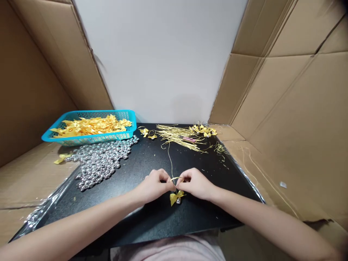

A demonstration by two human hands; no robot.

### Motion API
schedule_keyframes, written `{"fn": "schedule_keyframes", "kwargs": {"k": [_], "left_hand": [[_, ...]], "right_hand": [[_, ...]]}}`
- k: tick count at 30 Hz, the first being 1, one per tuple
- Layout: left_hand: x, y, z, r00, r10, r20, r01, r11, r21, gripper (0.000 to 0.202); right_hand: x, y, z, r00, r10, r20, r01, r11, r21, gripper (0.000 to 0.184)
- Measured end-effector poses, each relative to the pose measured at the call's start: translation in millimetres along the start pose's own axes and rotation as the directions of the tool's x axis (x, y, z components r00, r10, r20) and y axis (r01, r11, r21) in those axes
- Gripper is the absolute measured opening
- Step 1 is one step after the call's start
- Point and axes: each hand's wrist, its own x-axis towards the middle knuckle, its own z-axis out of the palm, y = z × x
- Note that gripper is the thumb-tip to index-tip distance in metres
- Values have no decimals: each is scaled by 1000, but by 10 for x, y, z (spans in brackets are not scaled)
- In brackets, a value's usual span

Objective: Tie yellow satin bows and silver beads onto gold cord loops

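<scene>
Near the front of the black table, my left hand [159,184] and my right hand [194,184] face each other, fingers pinched. Between them is a thin gold cord [176,178], bent in a small arc, with each hand pinching a part of it. One long end of the cord runs away from me across the tabletop. Just below my fingertips hangs or lies a yellow ribbon bow [176,197] with a silver bead at its middle. Whether the bow touches the table I cannot tell. My fingertips partly hide where cord and bow meet.
A blue basket [46,137] of yellow bows stands at the back left. Silver beads [99,161] spread in front of it. Gold cords [174,134] lie at the back, a pink tool [189,139] among them. Finished-looking beaded bows [203,129] sit back right. Cardboard walls [299,108] flank the table.
</scene>
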Motion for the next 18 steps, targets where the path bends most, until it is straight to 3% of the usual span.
{"fn": "schedule_keyframes", "kwargs": {"k": [3, 7, 13, 18], "left_hand": [[-75, 34, -45, 996, 19, 81, -28, 992, 119, 16], [-215, 40, -54, 993, 98, 59, -108, 968, 225, 15], [-241, 44, 83, 989, 143, 28, -145, 957, 250, 8], [-210, 63, 92, 992, 124, 23, -126, 974, 186, 7]], "right_hand": [[-43, -13, -42, 999, -43, -28, 40, 996, -82, 9], [-136, 18, -114, 998, -44, -43, 39, 992, -120, 8], [-307, 54, -122, 999, -16, -34, 17, 1000, 8, 9], [-274, 43, -29, 999, 37, 24, -39, 996, 74, 7]]}}
